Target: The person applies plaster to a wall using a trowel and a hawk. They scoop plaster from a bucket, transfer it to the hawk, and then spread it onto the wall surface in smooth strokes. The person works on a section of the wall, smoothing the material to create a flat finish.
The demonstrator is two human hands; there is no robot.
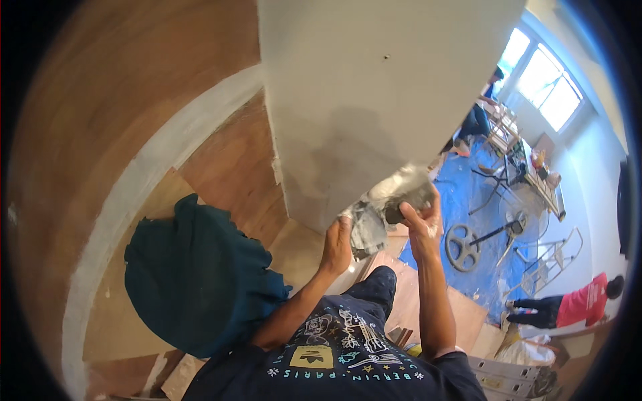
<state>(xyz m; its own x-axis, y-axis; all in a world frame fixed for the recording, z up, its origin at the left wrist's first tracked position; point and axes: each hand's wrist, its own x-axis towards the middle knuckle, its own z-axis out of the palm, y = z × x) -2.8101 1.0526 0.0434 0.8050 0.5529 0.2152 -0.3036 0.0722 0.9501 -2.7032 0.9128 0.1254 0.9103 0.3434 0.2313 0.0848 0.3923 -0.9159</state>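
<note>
I see brown wood wall (120, 80) at left, white band (134, 180) curving along it | pale panel (361, 73) ahead | windows (552, 87) bright with daylight, upper right; white wall (585, 187) beside | blue floor sheet (458, 200); table (538, 180), fan (495, 232), stepladder (552, 264) stand on it

Right of the right hand (426, 227), blue plastic floor sheeting (461, 194) bears a grey round-based pedestal fan (495, 233) and silver metal stepladder (550, 265).

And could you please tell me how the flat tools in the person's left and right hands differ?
The left tool looks thinly smeared with grey, while the right tool bears a thicker whitish mass. The left tool sits lower in the view than the right tool. Both look flat and greyish.
</note>
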